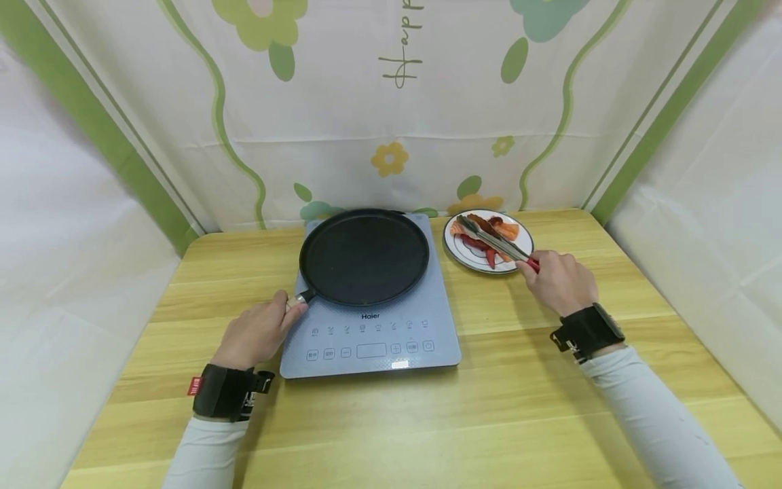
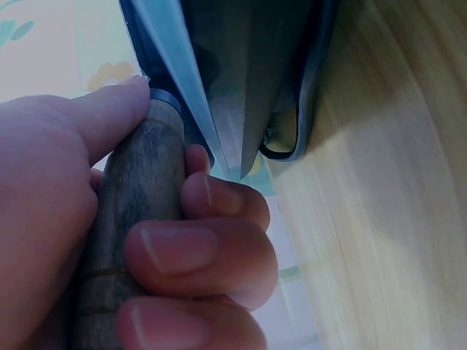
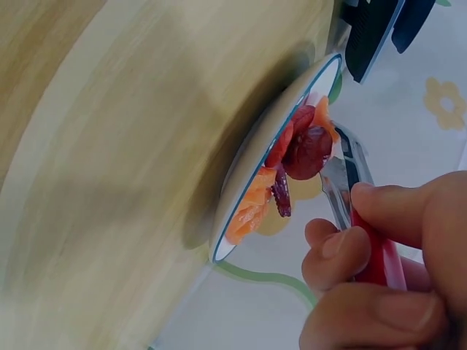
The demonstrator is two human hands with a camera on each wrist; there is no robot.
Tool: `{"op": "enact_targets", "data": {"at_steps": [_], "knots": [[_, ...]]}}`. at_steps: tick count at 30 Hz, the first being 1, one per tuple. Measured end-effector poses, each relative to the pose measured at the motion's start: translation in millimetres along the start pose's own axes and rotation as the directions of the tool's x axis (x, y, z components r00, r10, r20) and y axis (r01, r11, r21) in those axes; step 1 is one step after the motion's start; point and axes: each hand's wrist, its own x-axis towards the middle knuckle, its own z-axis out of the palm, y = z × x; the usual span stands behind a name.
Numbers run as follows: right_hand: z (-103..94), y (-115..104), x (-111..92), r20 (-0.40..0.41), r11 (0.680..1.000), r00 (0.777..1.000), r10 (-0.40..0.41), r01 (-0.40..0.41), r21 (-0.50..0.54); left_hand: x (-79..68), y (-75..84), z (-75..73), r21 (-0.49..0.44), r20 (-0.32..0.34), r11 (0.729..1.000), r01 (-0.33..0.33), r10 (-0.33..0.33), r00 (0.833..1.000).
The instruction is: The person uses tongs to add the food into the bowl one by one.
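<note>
A round black flat pan (image 1: 366, 258) sits on a grey Haier induction cooktop (image 1: 373, 343). My left hand (image 1: 256, 333) grips the pan's wooden handle (image 2: 139, 182), fingers wrapped round it. On the right, my right hand (image 1: 561, 280) holds metal tongs (image 1: 491, 238) by their red grip (image 3: 379, 255). The tongs' tips are over a white plate (image 1: 455, 252) with a dark rim. Orange slices (image 3: 252, 208) and dark red slices (image 3: 308, 152) of food lie on that plate. Whether the tongs pinch any piece cannot be made out.
A wooden table (image 1: 366, 435) carries everything. Behind it hangs a white cloth (image 1: 342, 109) with flower prints, and white cloth walls stand at both sides. The plate stands just right of the cooktop, near the table's back edge.
</note>
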Motion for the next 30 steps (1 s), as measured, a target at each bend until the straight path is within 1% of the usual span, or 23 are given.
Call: {"op": "enact_targets", "data": {"at_steps": [22,30], "knots": [[-12.3,-7.9,1.3,0.032,0.999,0.999,0.016,-0.014,-0.048,0.3,0.2,-0.1,0.001,-0.011,1.0,-0.006,0.006,1.0],[-12.1,-9.3,0.6,0.019,0.998,1.0,-0.009,0.01,-0.069,0.2,0.2,0.3,0.003,-0.012,1.0,-0.009,0.009,1.0]]}}
